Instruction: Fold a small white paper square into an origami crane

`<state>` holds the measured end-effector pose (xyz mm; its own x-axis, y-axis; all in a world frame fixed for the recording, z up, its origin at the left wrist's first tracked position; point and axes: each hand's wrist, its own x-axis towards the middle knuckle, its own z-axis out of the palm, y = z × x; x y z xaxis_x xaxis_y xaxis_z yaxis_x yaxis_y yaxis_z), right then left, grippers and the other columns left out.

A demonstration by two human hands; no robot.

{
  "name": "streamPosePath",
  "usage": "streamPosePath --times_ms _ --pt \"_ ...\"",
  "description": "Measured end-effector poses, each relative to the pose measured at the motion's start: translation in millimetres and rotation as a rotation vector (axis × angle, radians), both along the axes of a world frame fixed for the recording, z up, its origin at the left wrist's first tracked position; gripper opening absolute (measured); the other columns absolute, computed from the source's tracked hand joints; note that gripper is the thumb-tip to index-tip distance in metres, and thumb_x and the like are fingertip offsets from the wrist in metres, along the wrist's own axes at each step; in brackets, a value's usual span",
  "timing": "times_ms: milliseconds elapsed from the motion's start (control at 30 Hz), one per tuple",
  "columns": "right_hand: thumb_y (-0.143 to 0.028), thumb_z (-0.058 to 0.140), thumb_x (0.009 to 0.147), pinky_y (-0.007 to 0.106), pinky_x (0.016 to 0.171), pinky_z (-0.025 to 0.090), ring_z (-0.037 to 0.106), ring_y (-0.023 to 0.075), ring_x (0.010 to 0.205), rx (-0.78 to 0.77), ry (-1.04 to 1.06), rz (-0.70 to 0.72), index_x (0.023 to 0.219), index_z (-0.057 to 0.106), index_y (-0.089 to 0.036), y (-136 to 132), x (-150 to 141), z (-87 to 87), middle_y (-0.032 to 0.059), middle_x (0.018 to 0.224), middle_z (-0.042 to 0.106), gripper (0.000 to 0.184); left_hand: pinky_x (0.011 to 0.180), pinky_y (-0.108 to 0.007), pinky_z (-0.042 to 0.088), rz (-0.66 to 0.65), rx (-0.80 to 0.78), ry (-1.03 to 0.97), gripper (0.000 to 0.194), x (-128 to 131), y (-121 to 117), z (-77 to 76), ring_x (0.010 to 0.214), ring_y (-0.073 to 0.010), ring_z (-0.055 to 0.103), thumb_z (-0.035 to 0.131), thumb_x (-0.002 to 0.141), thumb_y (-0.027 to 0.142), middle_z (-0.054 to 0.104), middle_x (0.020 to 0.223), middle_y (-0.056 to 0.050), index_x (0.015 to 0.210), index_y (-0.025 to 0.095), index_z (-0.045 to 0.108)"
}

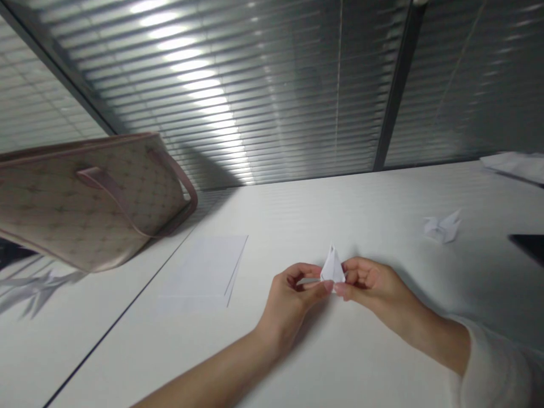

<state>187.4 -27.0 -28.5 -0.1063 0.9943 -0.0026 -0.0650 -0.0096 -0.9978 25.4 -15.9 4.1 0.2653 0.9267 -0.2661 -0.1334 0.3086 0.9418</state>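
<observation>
**Both hands pinching a small folded paper above the desk**

The left hand and the right hand are each closing a tight grip on a small folded white paper, holding it up at lower centre of the frame, just above the desk. Thumbs and fingers are pressing on its lower sides, and its point is standing upward between the hands. Sheets of white paper are lying left of the hands, a folded paper crane is sitting to the right, and a beige patterned handbag is occupying the left edge.
</observation>
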Motion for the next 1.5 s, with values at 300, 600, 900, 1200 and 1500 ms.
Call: streamPosePath --times_ms 300,600,900,1200,1500 --pt "-0.026 0.075 0.073 0.039 0.082 0.047 0.058 0.0218 0.097 0.765 -0.532 -0.269 0.113 0.05 -0.034 -11 15 1.3 0.0036 0.108 0.058 0.048 0.068 -0.024 0.051 -0.051 -0.088 0.001 0.028 -10 7 8.6 0.063 -0.0124 0.066 0.079 0.065 0.02 0.072 0.069 -0.004 0.09 0.013 0.069" --pt "-0.01 0.064 0.083 0.036 0.085 0.038 0.06 0.0159 0.095 1.138 -0.982 0.076 0.102 0.064 -0.03 -14 37 16.5 -0.0059 0.096 0.073 0.028 0.062 -0.025 0.048 -0.143 -0.049 0.074 0.039 -7 -1 4.7 0.056 -0.0126 0.062 0.084 0.056 0.026 0.07 0.062 -0.002 0.09 0.012 0.069" --pt "-0.011 0.058 0.087 0.033 0.078 0.041 0.061 0.0141 0.079 1.116 -0.804 0.086 0.09 0.066 -0.02 -10 28 15.2 0.0007 0.083 0.071 0.012 0.069 -0.026 0.044 -0.189 -0.071 -0.053 0.032 -7 -2 0.6 0.065 -0.0132 0.062 0.082 0.058 0.024 0.072 0.071 -0.005 0.084 0.012 0.068" --pt "-0.02 0.066 0.082 0.027 0.065 0.047 0.056 0.0148 0.077 0.807 -0.642 -0.112 0.097 0.067 -0.021 -5 20 1.5 0.0021 0.082 0.06 0.015 0.061 -0.022 0.04 -0.269 0.154 0.107 0.017 -5 -4 -0.3 0.063 -0.0101 0.056 0.064 0.076 0.02 0.068 0.072 -0.002 0.091 0.014 0.059" --pt "-0.012 0.065 0.081 0.033 0.065 0.043 0.053 0.0158 0.073 1.08 -0.8 -0.16 0.089 0.071 -0.026 1 24 6.4 0.0002 0.077 0.067 0.017 0.071 -0.027 0.048 -0.176 0.213 0.014 0.042 1 -7 -7.0 0.07 -0.0115 0.06 0.072 0.068 0.007 0.07 0.076 0.0 0.095 0.021 0.043"
